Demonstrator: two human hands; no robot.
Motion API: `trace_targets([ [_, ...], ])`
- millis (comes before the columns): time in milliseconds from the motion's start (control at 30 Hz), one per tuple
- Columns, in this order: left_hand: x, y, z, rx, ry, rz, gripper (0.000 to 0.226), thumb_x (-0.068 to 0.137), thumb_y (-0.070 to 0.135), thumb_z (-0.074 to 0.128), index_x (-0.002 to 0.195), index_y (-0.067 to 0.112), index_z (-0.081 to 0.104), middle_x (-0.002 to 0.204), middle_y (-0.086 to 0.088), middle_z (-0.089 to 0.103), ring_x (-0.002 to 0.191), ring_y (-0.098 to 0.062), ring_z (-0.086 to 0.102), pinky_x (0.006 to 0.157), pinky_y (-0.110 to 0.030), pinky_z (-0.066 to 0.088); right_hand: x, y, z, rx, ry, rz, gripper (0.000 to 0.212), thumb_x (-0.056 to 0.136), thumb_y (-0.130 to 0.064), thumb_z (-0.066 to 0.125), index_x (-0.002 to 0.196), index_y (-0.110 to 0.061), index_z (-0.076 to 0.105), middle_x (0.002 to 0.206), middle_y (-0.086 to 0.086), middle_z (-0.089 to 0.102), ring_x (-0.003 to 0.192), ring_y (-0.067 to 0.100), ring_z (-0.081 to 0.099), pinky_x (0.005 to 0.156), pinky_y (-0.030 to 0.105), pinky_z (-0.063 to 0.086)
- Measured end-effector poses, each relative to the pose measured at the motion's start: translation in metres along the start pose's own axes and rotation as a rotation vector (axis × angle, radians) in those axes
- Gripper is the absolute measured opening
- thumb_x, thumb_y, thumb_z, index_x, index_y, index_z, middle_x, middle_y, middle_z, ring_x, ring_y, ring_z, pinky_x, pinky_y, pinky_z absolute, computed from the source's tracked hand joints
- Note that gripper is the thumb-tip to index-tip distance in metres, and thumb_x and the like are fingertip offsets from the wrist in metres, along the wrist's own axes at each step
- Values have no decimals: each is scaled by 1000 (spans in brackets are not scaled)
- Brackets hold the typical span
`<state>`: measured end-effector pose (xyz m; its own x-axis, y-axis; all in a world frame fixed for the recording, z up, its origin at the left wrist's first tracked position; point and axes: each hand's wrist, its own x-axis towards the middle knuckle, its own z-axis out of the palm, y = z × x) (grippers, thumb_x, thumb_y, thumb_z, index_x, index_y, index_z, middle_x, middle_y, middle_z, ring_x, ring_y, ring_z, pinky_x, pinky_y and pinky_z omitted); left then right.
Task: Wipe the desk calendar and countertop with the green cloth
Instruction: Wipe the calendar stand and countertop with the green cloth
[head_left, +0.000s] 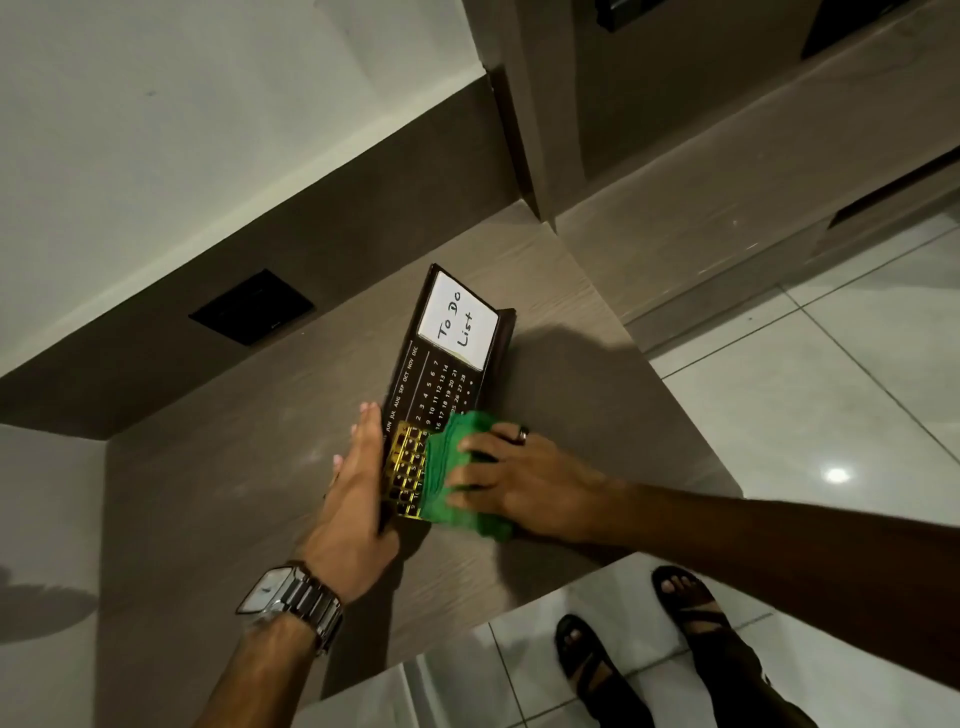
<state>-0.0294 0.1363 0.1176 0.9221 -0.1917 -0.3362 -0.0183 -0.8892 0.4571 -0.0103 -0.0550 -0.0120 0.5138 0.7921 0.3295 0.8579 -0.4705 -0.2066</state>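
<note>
While the desk calendar (447, 384) lies at a low tilt on the wood-grain surface (218, 509), the entry reads as follows. Left hand (358, 493): flat and unclenched, fingers straight, palm braced against the calendar's left edge, grasping nothing. Right hand (511, 480): fingers spread, pressing the folded green cloth (457, 478) onto the calendar's near end, over the gold grid section. White "To Do List" card (457, 319): at the far end, uncovered by the cloth. Progress, as judged: wiping of the calendar is underway at its near portion; the numbered middle and the card end appear not yet covered, and the surface itself looks still to be done (no streaks show either way). Obscured: the cloth hides the calendar's near right corner; whether the right grip pinches the cloth or merely presses it cannot be told; dust or dirt is not discernible in this dim light.
</note>
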Motion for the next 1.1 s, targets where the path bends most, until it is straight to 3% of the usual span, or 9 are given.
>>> trace_targets([
  [67, 1, -2, 1, 36, 5, -1, 118, 66, -9, 63, 144, 27, -19, 155, 6, -12, 144, -16, -7, 116, -39, -8, 6, 26, -16, -10, 2, 106, 52, 69, -22, 85, 117, -25, 66, 127, 3, 63, 125, 34, 46, 91, 53, 50],
  [133, 2, -3, 2, 73, 16, -11, 122, 64, -7, 65, 140, 29, -23, 155, 6, -15, 143, -13, -10, 113, -34, -12, 10, 58, -36, -35, 30, 309, 51, 73, -26, 83, 121, -27, 65, 129, 2, 62, 125, 34, 47, 96, 53, 46],
  [267, 2, -6, 2, 147, 0, -28, 127, 65, 6, 70, 132, 32, -34, 156, 2, -14, 139, -11, -14, 112, -35, -13, 19, 100, -60, -48, -4, 514, 46, 85, -30, 70, 130, -31, 57, 135, -2, 58, 125, 27, 41, 92, 48, 43],
  [367, 2, -7, 1, 157, -23, 6, 129, 65, 7, 69, 132, 34, -38, 156, 0, -17, 143, -14, -12, 114, -39, -12, 25, 93, -60, -119, -29, 441, 45, 80, -34, 74, 123, -30, 62, 128, -3, 62, 117, 26, 43, 86, 45, 43],
  [500, 4, -6, 1, 167, -20, 28, 127, 66, 4, 68, 137, 30, -34, 152, 4, -26, 143, -15, -11, 112, -39, -12, 25, 60, -49, -144, -110, 178, 48, 70, -41, 81, 114, -31, 66, 120, -4, 67, 113, 27, 48, 89, 45, 42],
  [733, 7, -6, 3, 116, -7, 23, 124, 68, -1, 67, 140, 30, -28, 155, 2, -22, 143, -13, -14, 113, -38, -12, 29, 82, -55, -91, -96, 397, 44, 82, -40, 69, 125, -31, 62, 132, -5, 62, 112, 27, 43, 86, 43, 40],
  [900, 7, -5, 4, 95, 4, 23, 123, 67, -2, 67, 142, 26, -27, 156, -2, -21, 144, -16, -15, 113, -39, -12, 17, 2, -35, -19, -104, 177, 27, 84, -31, 67, 111, -29, 66, 121, -6, 64, 117, 28, 45, 87, 45, 40],
  [1000, 8, -5, 5, 97, 14, 33, 122, 67, -5, 65, 142, 26, -27, 157, -4, -21, 144, -16, -16, 115, -39, -11, 14, -29, -37, 263, -298, 68, 34, 86, -28, 67, 120, -27, 63, 123, -4, 63, 115, 22, 43, 93, 41, 37],
  [1100, 8, -8, 5, 104, 17, 36, 124, 68, -1, 68, 141, 28, -29, 157, -5, -21, 144, -15, -17, 115, -40, -9, 22, -21, -59, 939, -312, 265, 38, 76, 4, 62, 110, -12, 70, 101, 11, 71, 95, 26, 60, 84, 41, 50],
])
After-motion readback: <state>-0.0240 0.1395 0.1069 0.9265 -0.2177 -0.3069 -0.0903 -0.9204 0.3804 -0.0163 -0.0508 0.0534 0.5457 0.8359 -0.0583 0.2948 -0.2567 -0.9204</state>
